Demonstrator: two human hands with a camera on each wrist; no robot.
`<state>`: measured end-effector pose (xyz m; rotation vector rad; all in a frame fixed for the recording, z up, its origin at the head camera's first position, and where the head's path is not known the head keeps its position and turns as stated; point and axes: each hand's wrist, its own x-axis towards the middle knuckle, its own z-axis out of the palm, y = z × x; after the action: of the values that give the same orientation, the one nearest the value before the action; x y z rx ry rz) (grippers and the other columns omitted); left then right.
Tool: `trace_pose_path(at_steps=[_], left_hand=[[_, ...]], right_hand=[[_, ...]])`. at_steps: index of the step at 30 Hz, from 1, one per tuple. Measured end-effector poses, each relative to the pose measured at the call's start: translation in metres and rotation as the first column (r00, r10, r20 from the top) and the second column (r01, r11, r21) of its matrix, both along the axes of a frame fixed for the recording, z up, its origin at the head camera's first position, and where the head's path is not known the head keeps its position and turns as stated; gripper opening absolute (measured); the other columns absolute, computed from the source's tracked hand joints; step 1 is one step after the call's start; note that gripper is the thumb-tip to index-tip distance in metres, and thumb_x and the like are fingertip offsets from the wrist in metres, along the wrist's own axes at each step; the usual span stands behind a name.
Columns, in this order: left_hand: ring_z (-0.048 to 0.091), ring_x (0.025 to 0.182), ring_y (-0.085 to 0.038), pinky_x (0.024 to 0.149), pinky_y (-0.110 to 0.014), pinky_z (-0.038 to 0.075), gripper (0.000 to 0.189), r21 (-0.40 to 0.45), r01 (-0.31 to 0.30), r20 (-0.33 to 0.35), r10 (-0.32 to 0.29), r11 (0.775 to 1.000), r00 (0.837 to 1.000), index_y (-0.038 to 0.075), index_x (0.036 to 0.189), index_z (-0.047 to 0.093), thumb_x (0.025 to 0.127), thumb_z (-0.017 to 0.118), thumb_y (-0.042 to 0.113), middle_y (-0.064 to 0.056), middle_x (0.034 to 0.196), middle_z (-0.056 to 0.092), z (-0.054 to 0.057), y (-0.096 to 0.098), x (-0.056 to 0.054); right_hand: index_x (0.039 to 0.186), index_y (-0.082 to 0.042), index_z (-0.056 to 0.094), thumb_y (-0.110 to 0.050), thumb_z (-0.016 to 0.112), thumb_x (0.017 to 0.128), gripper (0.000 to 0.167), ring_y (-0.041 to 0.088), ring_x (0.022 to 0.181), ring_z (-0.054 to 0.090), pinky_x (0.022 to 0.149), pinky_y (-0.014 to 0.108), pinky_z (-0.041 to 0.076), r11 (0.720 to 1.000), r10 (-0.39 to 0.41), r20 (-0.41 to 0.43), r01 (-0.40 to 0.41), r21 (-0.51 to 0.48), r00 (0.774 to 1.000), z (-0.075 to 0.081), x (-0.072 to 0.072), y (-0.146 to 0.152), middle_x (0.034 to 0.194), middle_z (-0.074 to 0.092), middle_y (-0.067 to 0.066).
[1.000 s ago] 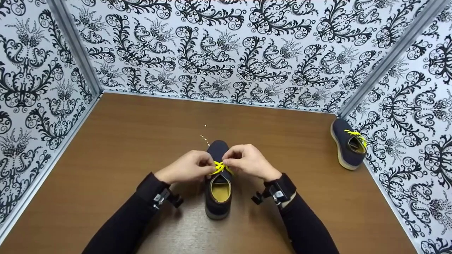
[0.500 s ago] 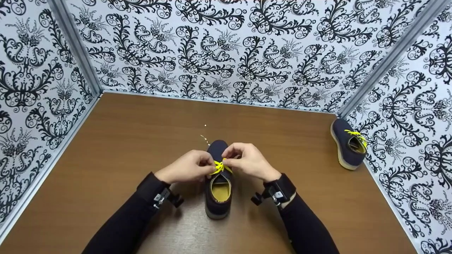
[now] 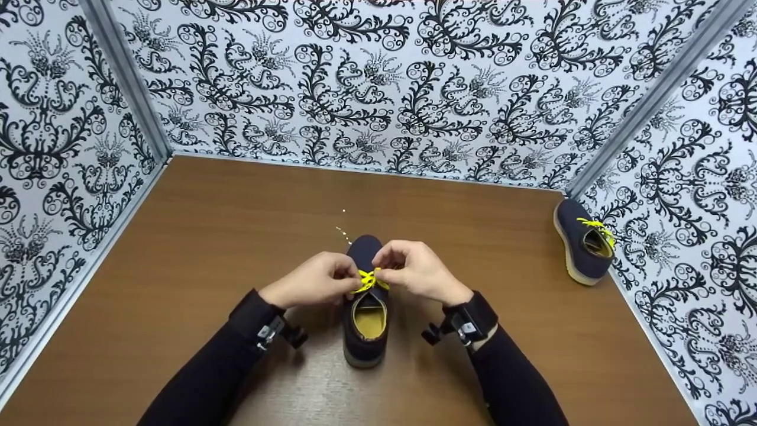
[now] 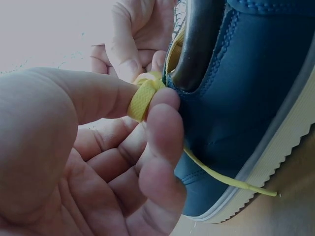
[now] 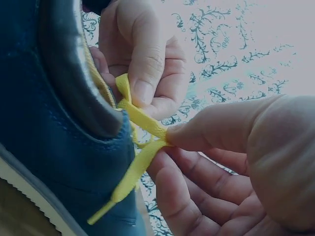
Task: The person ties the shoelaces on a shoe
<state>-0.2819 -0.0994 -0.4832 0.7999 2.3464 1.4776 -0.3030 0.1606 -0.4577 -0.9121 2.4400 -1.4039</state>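
A dark navy shoe (image 3: pixel 362 349) stands upright on the wooden table, its toe pointing away from me. Its yellow lace (image 3: pixel 368 281) lies crossed and looped over the front of the opening. On the left side my left hand (image 3: pixel 316 278) pinches a loop of lace (image 4: pixel 140 101) between thumb and index finger. From the right, my right hand (image 3: pixel 417 269) pinches the lace too. In the right wrist view the pinched lace (image 5: pixel 142 120) is folded at those fingertips, and its tipped end hangs down beside the shoe. Another lace end (image 4: pixel 226 179) trails over the sole's edge.
A matching shoe (image 3: pixel 582 242) with yellow laces stands at the far right, against the patterned side wall (image 3: pixel 692 195). Patterned panels (image 3: pixel 366 89) also close off the back and left of the wooden table (image 3: pixel 236 207). Small light specks (image 3: pixel 343 232) show beyond the toe.
My right hand has shifted very slightly, first upward and then a little to the right, with the lace still in its fingers. My left hand and the shoe stay in place.
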Motion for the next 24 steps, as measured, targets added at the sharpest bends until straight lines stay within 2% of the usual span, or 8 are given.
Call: trace_pose_path(at_steps=[6,11,14,20,24], left_hand=[[0.062,0.062,-0.009,0.057,-0.024,0.053,0.014,-0.008,-0.003,-0.012,0.003,1.000,1.000,0.009,0.092,0.075,0.105,0.072,0.014,0.002,0.077,0.072,0.0022,0.0003,0.0009],[0.060,0.064,-0.008,0.059,-0.024,0.051,0.013,-0.026,-0.022,-0.084,0.019,0.999,0.996,0.011,0.090,0.076,0.103,0.074,0.014,0.007,0.078,0.066,0.0008,-0.0001,0.0002],[0.059,0.065,-0.008,0.060,-0.024,0.049,0.012,-0.034,-0.029,-0.105,0.025,0.999,0.994,0.011,0.090,0.077,0.102,0.075,0.014,0.010,0.079,0.065,0.0014,0.0000,-0.0001],[0.060,0.065,-0.007,0.060,-0.024,0.050,0.011,-0.034,-0.034,-0.088,0.031,0.999,0.996,0.011,0.091,0.078,0.102,0.076,0.015,0.010,0.080,0.066,0.0020,-0.0002,-0.0005],[0.060,0.064,-0.007,0.060,-0.024,0.050,0.012,-0.033,-0.034,-0.084,0.032,0.999,0.996,0.011,0.091,0.078,0.102,0.076,0.015,0.010,0.079,0.066,0.0011,0.0002,-0.0003]], right_hand=[[0.112,0.001,0.077,-0.001,0.082,0.095,0.018,0.016,0.083,0.073,0.074,0.025,0.060,0.998,0.042,-0.016,-0.041,0.043,0.999,0.0007,0.0015,0.0013,0.093,0.077,0.002],[0.111,0.001,0.077,0.001,0.082,0.094,0.017,0.014,0.085,0.071,0.077,0.026,0.059,0.997,0.040,-0.067,-0.035,0.075,0.997,-0.0011,0.0034,-0.0022,0.094,0.077,0.002],[0.109,0.000,0.078,0.001,0.081,0.094,0.015,0.013,0.086,0.072,0.078,0.026,0.060,0.996,0.032,-0.097,-0.024,0.086,0.995,-0.0023,0.0047,-0.0048,0.094,0.077,0.003],[0.103,-0.004,0.084,0.003,0.081,0.093,0.013,0.012,0.086,0.071,0.078,0.026,0.060,0.996,0.051,-0.199,-0.034,0.088,0.979,-0.0035,0.0051,-0.0074,0.097,0.077,0.005],[0.104,-0.003,0.085,0.004,0.081,0.093,0.013,0.013,0.086,0.071,0.077,0.025,0.059,0.996,0.057,-0.192,-0.044,0.072,0.980,-0.0042,0.0051,-0.0070,0.099,0.077,0.007]])
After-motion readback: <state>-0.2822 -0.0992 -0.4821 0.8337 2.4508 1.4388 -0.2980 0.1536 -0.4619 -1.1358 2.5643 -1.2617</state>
